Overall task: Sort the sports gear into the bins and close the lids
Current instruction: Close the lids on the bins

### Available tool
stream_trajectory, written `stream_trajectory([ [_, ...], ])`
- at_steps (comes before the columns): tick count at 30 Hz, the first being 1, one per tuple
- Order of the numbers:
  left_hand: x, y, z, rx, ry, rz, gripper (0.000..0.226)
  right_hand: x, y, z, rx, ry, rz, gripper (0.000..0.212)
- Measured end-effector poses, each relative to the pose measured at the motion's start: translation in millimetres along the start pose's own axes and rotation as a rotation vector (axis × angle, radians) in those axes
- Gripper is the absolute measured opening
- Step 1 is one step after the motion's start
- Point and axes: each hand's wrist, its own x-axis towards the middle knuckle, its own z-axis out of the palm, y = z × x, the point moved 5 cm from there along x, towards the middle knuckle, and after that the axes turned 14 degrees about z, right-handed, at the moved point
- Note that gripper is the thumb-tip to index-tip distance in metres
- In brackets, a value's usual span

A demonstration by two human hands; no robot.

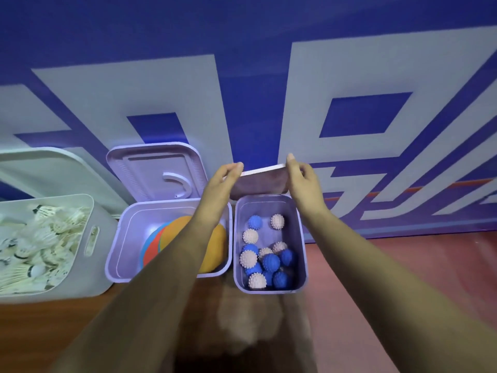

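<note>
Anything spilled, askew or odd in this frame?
Nothing stands out. Balls, discs and shuttlecocks all sit inside their bins, none on the visible floor. Left hand and right hand hold the lid tilted over the ball bin's back edge, not yet shut.

Three bins are set in a row on the floor (403, 265), close before a wall (255, 76). In the left bin (88, 238) shuttlecocks (40, 246) are heaped, and the left lid (53, 168) is raised behind it. Just beside it, the middle bin (118, 251) is placed with discs (172, 232) stacked inside; the middle lid (153, 170) is stood upright behind it. Touching that, the right bin (301, 238) is seen with balls (266, 257) in it. The right lid (262, 181) is held above its far edge, between the left hand (223, 181) and the right hand (301, 179).
</note>
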Motion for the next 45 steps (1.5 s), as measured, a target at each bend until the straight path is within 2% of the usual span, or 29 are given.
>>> stream_trajectory([
  [4, -31.6, -2.5, 1.8, 0.068, 0.020, 0.040, 0.033, -41.1, 25.3, -23.1, 0.082, 0.070, 0.016, 0.032],
  [7, -64.5, -22.0, 3.9, 0.110, -0.003, -0.008, 0.033, -60.5, 65.8, -33.3, 0.027, 0.097, 0.083, 0.017],
  [14, -128.4, -58.7, 21.6, 0.485, -0.171, -0.036, 0.059, -85.1, 132.0, -42.2, -0.217, 0.119, 0.144, 0.043],
  [19, -150.7, -79.6, 19.4, 0.722, -0.219, -0.097, 0.048, -82.9, 145.6, -38.5, -0.356, 0.135, 0.084, 0.042],
  [23, -157.7, -80.9, 20.8, 0.713, -0.192, -0.114, 0.049, -78.7, 143.5, -36.2, -0.487, 0.205, 0.019, 0.038],
  [29, -163.4, -82.1, 23.8, 0.740, -0.157, -0.053, 0.053, -68.5, 150.0, -42.9, -0.421, 0.099, 0.052, 0.039],
  [37, -182.3, -77.0, 39.1, 0.704, -0.106, -0.066, 0.057, -72.3, 157.1, -60.0, -0.398, 0.069, 0.042, 0.036],
  [45, -170.8, -90.9, 25.8, 0.543, -0.048, -0.167, 0.043, -68.5, 146.1, -52.4, -0.430, -0.008, -0.030, 0.040],
])
